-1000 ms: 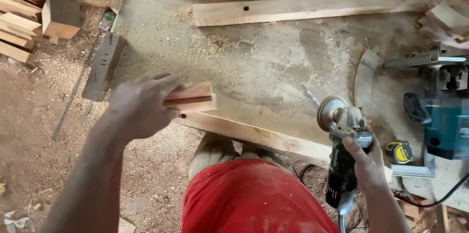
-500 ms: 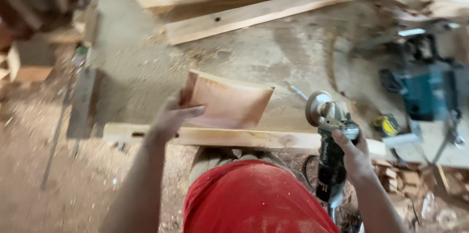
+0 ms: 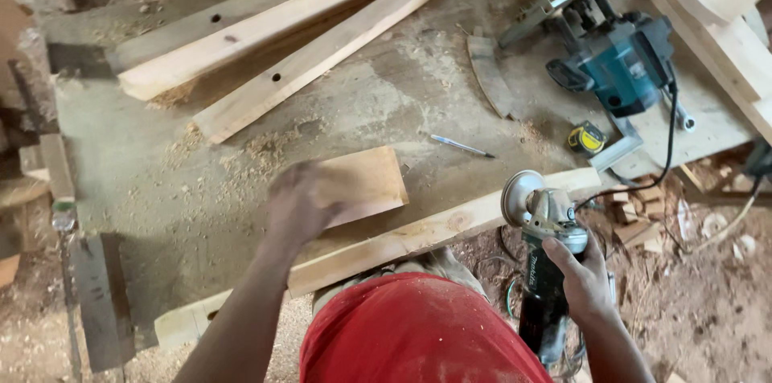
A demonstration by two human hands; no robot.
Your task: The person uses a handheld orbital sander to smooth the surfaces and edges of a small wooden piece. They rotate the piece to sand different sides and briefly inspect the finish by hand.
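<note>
1. The left hand (image 3: 301, 202) lies on a flat wood block (image 3: 362, 184). It is blurry, so I cannot tell if the fingers grip or just press.
2. The block sits on the dusty workbench (image 3: 161, 190), just behind the long plank (image 3: 418, 237) at the near edge.
3. The right hand (image 3: 583, 274) is closed around a grinder (image 3: 543, 250). Its round disc is right of the block and does not touch it.
4. A pen (image 3: 461, 145) lies behind the block, near it. A blue saw (image 3: 623, 69) and a yellow tape measure (image 3: 589, 139) sit farther right of the block.
5. I think the block is put in place, but the grinding has not started.
</note>
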